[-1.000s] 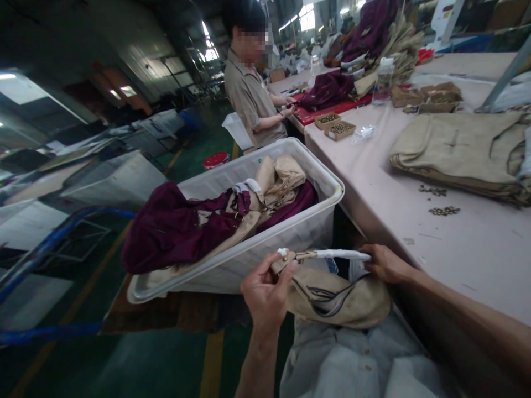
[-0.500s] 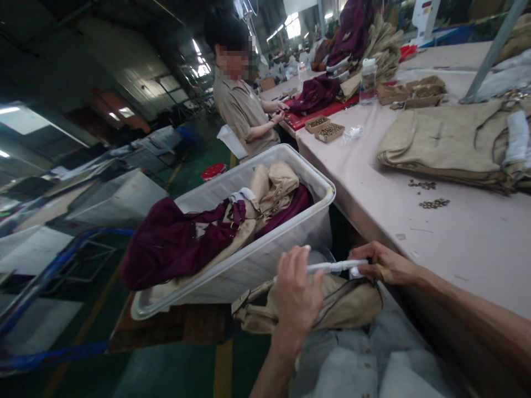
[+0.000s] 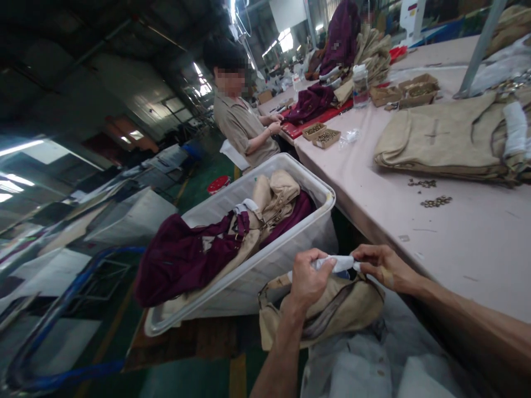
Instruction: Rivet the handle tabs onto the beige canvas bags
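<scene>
A beige bag [image 3: 352, 309] rests on my lap at the bottom centre, its handle wrapped in white paper [image 3: 342, 263]. My left hand [image 3: 309, 279] is closed round the left part of that white-wrapped handle. My right hand [image 3: 384, 266] pinches the handle's right end, close to the table's edge. The two hands sit a few centimetres apart above the bag.
A white plastic bin [image 3: 298, 243] with maroon and beige bags stands left of me on a low cart. The pink table [image 3: 448, 237] carries small metal fittings [image 3: 435, 202], flat beige bags [image 3: 448, 141] and cardboard boxes. A co-worker [image 3: 244, 124] sits farther along.
My left hand has slid right along the wrapped handle, from its far left end to close beside my right hand. The bag has bunched up; my view tilted.
</scene>
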Tool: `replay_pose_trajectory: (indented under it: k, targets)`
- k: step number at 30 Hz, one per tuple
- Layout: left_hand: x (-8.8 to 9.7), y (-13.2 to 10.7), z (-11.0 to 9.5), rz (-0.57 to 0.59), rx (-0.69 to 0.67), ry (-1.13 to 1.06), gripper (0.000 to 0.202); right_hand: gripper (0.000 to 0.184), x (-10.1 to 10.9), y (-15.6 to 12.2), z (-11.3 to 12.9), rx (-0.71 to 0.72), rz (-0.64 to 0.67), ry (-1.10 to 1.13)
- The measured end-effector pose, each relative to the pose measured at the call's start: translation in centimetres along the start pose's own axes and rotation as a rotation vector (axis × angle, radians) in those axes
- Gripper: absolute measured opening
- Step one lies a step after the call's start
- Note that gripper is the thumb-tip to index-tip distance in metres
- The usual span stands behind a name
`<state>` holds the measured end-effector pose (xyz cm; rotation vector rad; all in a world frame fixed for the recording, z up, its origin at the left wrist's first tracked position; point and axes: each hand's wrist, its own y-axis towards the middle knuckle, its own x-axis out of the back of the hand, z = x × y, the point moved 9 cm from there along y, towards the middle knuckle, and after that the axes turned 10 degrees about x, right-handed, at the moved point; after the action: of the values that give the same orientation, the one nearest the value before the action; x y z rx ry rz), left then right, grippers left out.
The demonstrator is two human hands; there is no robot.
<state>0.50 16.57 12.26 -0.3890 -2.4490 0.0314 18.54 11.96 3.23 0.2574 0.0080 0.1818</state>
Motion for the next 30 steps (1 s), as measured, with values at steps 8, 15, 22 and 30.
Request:
replay_pose_trajectory:
  k: [8, 15, 22, 30]
  targets:
    - [3.4, 0.4, -1.6, 0.311, 0.092, -0.198, 0.043, 0.039, -3.2, -0.7, 5.4, -0.108, 0.390, 0.444]
    - [3.4, 0.2, 1.2, 0.381, 0.045, 0.002, 0.037, 0.036, -0.7, -0.1, 4.8, -0.137, 0.300, 0.447]
    - [-2.4, -1.4, -1.3, 0.419, -0.021, -0.127, 0.030, 0.035, -1.9, 0.0, 3.5, -0.170, 0.307, 0.423]
    - [-7.0, 0.1, 1.7, 0.625, 0.270, -0.624, 0.038, 0.047, -1.1, 0.1, 1.6, -0.178, 0.231, 0.511]
